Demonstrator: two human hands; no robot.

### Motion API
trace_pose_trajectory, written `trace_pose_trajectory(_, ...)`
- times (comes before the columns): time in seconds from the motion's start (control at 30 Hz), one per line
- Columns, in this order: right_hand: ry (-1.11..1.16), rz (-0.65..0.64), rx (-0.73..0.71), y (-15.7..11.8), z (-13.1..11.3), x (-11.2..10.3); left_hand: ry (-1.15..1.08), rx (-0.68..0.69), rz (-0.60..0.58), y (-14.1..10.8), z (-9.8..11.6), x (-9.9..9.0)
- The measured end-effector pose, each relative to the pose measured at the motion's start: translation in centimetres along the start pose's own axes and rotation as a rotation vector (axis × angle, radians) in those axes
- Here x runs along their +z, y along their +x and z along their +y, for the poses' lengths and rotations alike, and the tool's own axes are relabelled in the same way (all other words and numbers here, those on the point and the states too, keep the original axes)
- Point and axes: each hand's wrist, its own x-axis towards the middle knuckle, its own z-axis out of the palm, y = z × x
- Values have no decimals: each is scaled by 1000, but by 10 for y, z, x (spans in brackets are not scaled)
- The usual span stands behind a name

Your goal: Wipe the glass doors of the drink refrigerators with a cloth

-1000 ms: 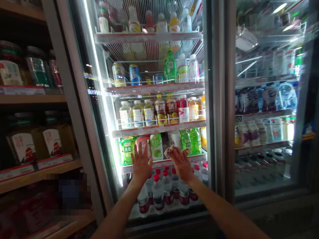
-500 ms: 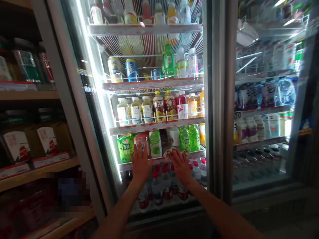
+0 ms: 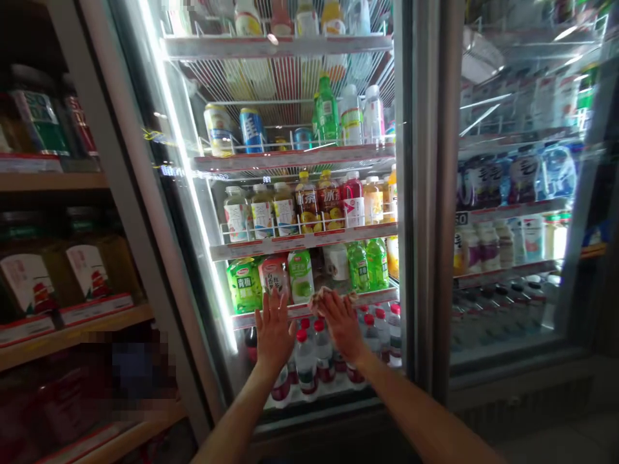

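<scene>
My left hand (image 3: 275, 328) is raised with fingers stretched upward, apparently flat against the glass door (image 3: 227, 380) of a lit drinks fridge. It holds nothing and appears in front of a red-labelled bottle (image 3: 274, 274). To its right, my right hand (image 3: 341, 325) presses a crumpled, light patterned cloth (image 3: 320, 303) to the glass, at the height of a shelf edge. Parts of the cloth stick out past the fingertips on both sides; the rest is hidden under the palm. Green-labelled bottles (image 3: 358, 265) stand behind the glass near this hand.
Inside the fridge are several shelves of bottles and cans, with red-capped water bottles (image 3: 305, 361) at the bottom. A metal door frame (image 3: 428, 193) separates it from a second glass-fronted fridge (image 3: 512, 309) on the right. At the left stands a wooden shelf (image 3: 97, 327) with large bottles.
My right hand and the cloth have shifted slightly left across the glass. My left hand sits a little lower in view, its fingers still spread.
</scene>
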Motion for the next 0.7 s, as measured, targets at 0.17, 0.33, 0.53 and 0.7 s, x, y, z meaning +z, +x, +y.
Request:
trace_pose_trajectory(0.17,-43,67,111,7,29,-13,14,74,-33,-11,-15,-3)
trace_pose_trajectory(0.33,-50,133,296,24,38,-14,31,53,-17,-16,-13,5)
trace_pose_trajectory(0.53,32,-39,-74,20,-6,-1,48,109,-1,-16,-18,2)
trace_pose_trajectory(0.7,-21,152,117,34,29,-11,63,158,-6,-22,-28,-2)
